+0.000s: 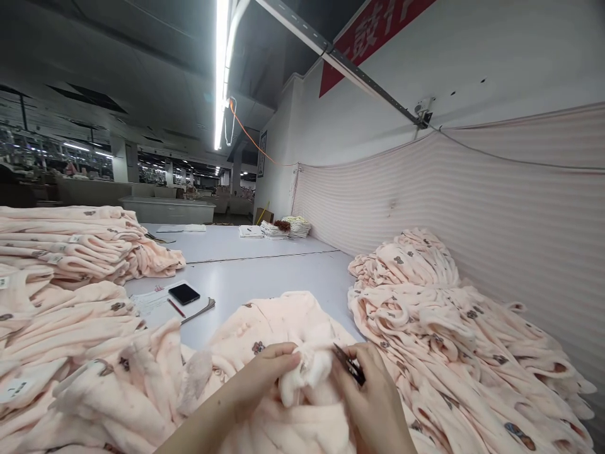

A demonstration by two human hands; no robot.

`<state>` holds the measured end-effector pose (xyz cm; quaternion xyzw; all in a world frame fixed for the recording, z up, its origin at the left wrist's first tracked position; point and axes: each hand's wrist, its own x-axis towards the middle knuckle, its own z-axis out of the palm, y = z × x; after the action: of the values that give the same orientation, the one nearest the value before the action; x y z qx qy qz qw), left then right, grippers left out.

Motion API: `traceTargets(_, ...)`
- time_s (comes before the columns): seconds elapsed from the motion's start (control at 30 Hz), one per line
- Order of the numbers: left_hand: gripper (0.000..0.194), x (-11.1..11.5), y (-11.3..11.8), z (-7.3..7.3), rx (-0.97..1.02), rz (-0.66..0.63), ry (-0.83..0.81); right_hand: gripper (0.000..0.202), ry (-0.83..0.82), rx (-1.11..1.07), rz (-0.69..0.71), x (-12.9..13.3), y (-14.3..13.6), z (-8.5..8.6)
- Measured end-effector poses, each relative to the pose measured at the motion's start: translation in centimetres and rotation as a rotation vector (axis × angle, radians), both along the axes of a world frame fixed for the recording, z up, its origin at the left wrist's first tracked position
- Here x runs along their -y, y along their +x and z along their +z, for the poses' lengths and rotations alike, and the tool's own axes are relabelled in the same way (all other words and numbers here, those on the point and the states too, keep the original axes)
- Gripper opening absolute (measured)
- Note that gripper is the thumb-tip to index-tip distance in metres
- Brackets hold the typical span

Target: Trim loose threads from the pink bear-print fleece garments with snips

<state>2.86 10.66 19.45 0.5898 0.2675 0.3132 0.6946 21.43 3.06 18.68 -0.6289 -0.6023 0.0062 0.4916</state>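
A pale pink fleece garment point(283, 318) with small printed figures lies bunched in front of me. My left hand point(274, 372) pinches a gathered white edge of it between thumb and fingers. In my right hand point(371, 384) is a pair of small dark thread snips point(350, 364), their tips pointing up and left beside the bunched white fabric point(309, 372). Part of the snips is hidden by the fingers, and I cannot tell whether the blades touch the cloth.
Folded pink garments point(70, 246) are stacked at the left, and a large loose heap point(454, 340) lies at the right against the striped curtain point(368, 195). A phone point(184, 293), a red pen point(176, 308) and papers point(146, 301) rest on the table point(227, 277). White stacks point(274, 229) stand farther back.
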Motion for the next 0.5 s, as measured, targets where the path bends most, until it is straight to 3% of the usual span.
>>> traceTargets(0.1, 0.024, 1.4, 0.2, -1.9, 0.047, -0.027, -0.172, 0.013, 0.014, 0.007, 0.188, 1.3, -0.7, 1.1)
traceTargets(0.27, 0.017, 3.6, 0.3, -5.2, 0.409, -0.129, -0.407, 0.020, -0.055, 0.126, 0.149, 1.3, -1.2, 2.5)
traceTargets(0.4, 0.014, 4.3, 0.2, -6.0, 0.561, -0.109, -0.437, 0.023, -0.099, 0.236, 0.224, 3.1, -1.4, 1.0)
traceTargets(0.5, 0.011, 4.6, 0.4, -5.8, 0.574, -0.094, -0.478, 0.027, -0.055, 0.295, 0.145, 4.3, -1.8, -1.0)
